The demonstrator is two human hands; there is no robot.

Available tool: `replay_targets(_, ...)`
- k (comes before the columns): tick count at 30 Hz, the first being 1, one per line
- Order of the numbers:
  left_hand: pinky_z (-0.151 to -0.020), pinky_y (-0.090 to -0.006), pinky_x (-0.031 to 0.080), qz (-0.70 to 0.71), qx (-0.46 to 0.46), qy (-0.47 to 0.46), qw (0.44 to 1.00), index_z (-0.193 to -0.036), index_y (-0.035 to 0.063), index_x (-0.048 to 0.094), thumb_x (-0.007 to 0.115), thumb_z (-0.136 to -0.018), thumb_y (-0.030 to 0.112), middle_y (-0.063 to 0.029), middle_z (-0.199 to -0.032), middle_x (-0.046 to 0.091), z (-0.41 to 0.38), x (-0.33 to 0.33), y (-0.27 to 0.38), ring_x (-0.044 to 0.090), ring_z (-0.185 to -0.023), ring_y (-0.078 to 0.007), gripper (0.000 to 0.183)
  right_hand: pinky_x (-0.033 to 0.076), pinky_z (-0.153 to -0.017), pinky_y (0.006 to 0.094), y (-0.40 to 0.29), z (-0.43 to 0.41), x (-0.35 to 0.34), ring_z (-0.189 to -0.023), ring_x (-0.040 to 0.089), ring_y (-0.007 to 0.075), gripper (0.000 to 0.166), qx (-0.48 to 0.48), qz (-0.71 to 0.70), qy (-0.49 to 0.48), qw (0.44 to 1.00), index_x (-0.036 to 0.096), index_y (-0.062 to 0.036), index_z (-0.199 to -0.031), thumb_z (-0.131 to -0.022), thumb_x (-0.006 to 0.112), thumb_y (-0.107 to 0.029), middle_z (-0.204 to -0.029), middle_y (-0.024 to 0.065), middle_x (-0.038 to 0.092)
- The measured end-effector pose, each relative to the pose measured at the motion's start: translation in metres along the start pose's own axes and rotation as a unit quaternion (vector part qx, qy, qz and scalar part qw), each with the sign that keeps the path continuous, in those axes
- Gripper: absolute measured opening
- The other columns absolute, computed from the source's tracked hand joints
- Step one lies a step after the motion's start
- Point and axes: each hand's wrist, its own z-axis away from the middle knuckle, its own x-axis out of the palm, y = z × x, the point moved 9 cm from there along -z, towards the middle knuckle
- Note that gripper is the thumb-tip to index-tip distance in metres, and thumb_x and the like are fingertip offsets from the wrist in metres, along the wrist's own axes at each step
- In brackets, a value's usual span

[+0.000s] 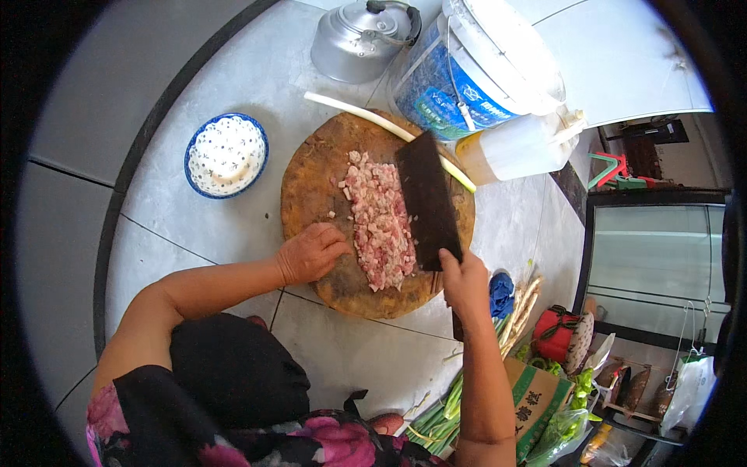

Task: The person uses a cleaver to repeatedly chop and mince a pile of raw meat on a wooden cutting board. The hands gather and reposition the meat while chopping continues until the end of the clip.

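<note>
A round wooden chopping block point(315, 169) stands on the floor tiles, with a strip of roughly chopped pink and white meat point(379, 225) down its middle. My right hand point(467, 283) grips the handle of a dark, broad-bladed cleaver point(429, 198). The blade is just right of the meat and hides part of a pale spring onion stalk point(373, 118) lying over the block's far edge. Loosely curled, my left hand point(315, 252) rests at the block's left side, close to the meat, with nothing visible in its fingers.
A white patterned bowl point(226, 156) with a blue rim sits at left. Beyond the block are an aluminium kettle point(356, 49), a large plastic bucket point(449, 76) and a plastic jug point(513, 149) holding yellowish liquid. Green onions point(446, 408) and a cardboard box point(534, 403) lie at lower right.
</note>
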Motion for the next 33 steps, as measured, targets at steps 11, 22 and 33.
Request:
replay_targets(11, -0.085, -0.037, 0.041, -0.003, 0.015, -0.005, 1.0, -0.098, 0.0108, 0.059, 0.063, -0.063, 0.006, -0.0077, -0.097, 0.051, -0.009, 0.003, -0.002, 0.048, -0.096, -0.0272, 0.035, 0.047, -0.069, 0.0475, 0.009, -0.014, 0.027, -0.079, 0.06, 0.0418, 0.034, -0.035, 0.09, -0.008, 0.995, 0.058, -0.0018, -0.105, -0.085, 0.055, -0.029, -0.081, 0.0247, 0.062)
replay_targets(22, -0.085, -0.0368, 0.041, 0.013, 0.021, -0.01, 1.0, -0.096, 0.011, 0.06, 0.061, -0.063, 0.005, -0.0074, -0.097, 0.051, -0.008, 0.003, 0.004, 0.049, -0.096, -0.0267, 0.034, 0.048, -0.067, 0.0461, 0.022, -0.023, 0.03, -0.077, 0.059, 0.0437, 0.031, -0.043, 0.088, 0.047, 0.994, 0.06, -0.0019, -0.101, -0.084, 0.056, -0.028, -0.08, 0.0276, 0.06)
replay_targets(33, -0.08, -0.0329, 0.042, 0.027, 0.039, -0.006, 0.999, -0.088, 0.0119, 0.058, 0.059, -0.067, 0.007, -0.0039, -0.089, 0.052, -0.009, 0.007, 0.005, 0.05, -0.09, -0.0228, 0.021, 0.046, -0.07, 0.0489, 0.023, -0.017, 0.051, -0.08, 0.059, 0.0435, 0.035, -0.023, 0.122, 0.033, 0.992, 0.059, -0.0009, -0.102, -0.084, 0.057, -0.031, -0.081, 0.0266, 0.061)
